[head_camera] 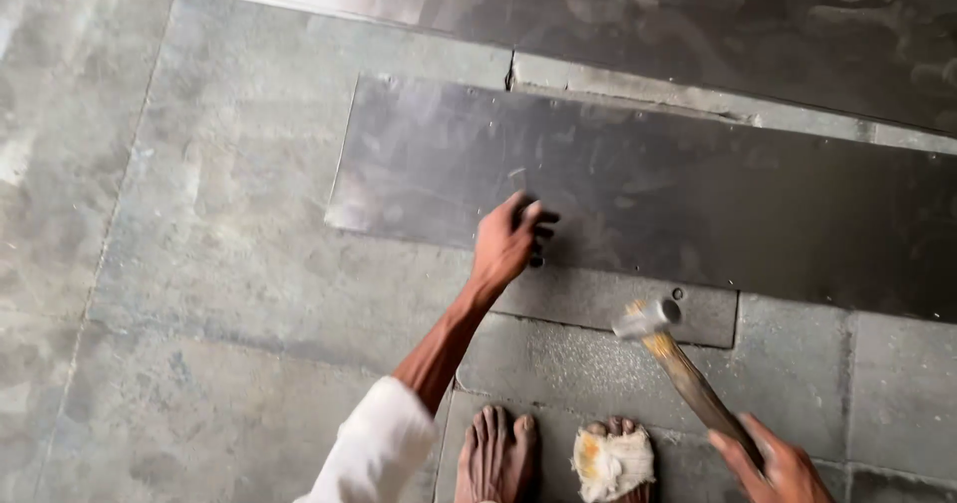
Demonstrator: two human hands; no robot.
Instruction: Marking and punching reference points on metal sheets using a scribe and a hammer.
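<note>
A long dark metal sheet [698, 194] lies flat on the stone floor. My left hand [506, 242] reaches forward and grips a small dark tool [538, 232] set against the sheet's near edge. My right hand [778, 468], at the bottom right, holds the wooden handle of a hammer [668, 348]. The hammer's metal head hovers, blurred, just in front of the sheet's edge, to the right of my left hand. My bare feet show at the bottom, with a stained white cloth [610, 460] over one.
Grey stone slabs [229, 264] cover the floor, with joints between them. A second, larger dark metal sheet [758, 24] lies further back, along the top. Small punched holes dot the near sheet's edges.
</note>
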